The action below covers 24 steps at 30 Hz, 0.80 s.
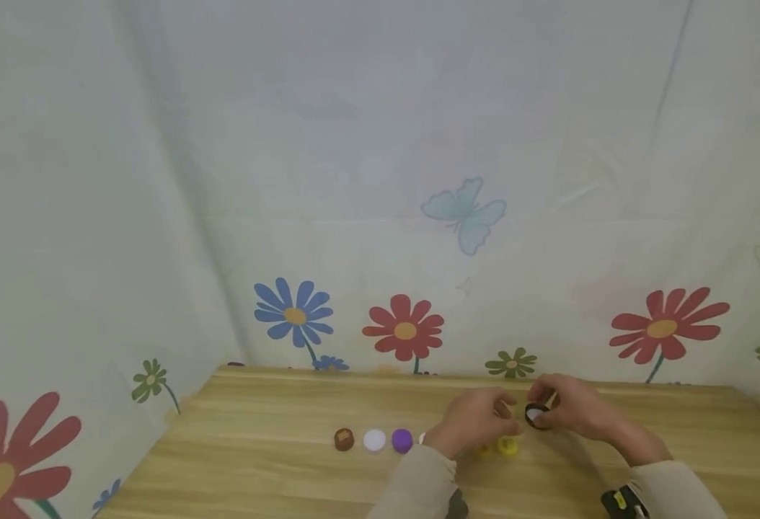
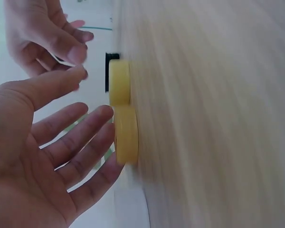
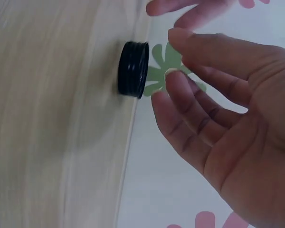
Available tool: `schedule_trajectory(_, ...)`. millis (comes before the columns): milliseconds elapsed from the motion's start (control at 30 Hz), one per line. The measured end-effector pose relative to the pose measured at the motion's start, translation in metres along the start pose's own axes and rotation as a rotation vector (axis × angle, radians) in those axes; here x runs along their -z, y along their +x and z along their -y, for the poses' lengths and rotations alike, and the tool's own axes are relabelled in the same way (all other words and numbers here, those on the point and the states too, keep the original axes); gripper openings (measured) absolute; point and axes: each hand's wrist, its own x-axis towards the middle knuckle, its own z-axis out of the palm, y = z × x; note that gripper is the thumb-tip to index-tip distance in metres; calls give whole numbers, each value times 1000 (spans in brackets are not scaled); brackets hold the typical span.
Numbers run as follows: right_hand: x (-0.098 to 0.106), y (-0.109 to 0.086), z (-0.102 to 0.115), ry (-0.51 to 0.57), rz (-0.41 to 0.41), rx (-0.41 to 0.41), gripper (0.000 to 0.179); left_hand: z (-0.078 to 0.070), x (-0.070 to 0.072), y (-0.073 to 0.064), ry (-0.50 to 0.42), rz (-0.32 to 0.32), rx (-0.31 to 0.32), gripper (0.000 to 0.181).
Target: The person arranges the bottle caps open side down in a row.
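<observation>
A black round lid [image 1: 538, 416] with a pale inside lies on the table at the right end of a row of lids. My right hand [image 1: 577, 409] hovers over it with loosely bent fingers; in the right wrist view, a gap separates the fingertips from the lid [image 3: 133, 70]. My left hand [image 1: 480, 418] is above two yellow lids, its fingers spread and holding nothing. In the left wrist view, the nearer yellow lid [image 2: 127, 134] stands beside the fingertips and the other yellow lid [image 2: 119, 82] is just beyond; whether the fingertips touch cannot be told.
Left of my hands, a brown lid [image 1: 344, 440], a white lid [image 1: 375, 440] and a purple lid [image 1: 402, 440] lie in line on the wooden table [image 1: 257, 432]. Another white lid [image 1: 422, 437] is mostly hidden by the left wrist. A flower-printed cloth [image 1: 354, 180] hangs behind the table.
</observation>
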Motion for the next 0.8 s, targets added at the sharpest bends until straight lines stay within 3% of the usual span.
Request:
schedule_trajectory(267,1,6,-4,-70,-3,-74,38,-11,-7,9,41,-15,-9,41)
schedule_trajectory(533,-3,2,-12,-72,9,2,33,-15,-9,10,89,-12,-76,35)
schedule_trajectory(667,-6,-2,-15,-38,21,6,27,-10,-10,8,75,1,-98,30)
schedule_trajectory(800,-4,-4,-14,71,56,22,20,-6,-8,7,32,-26,-99,27)
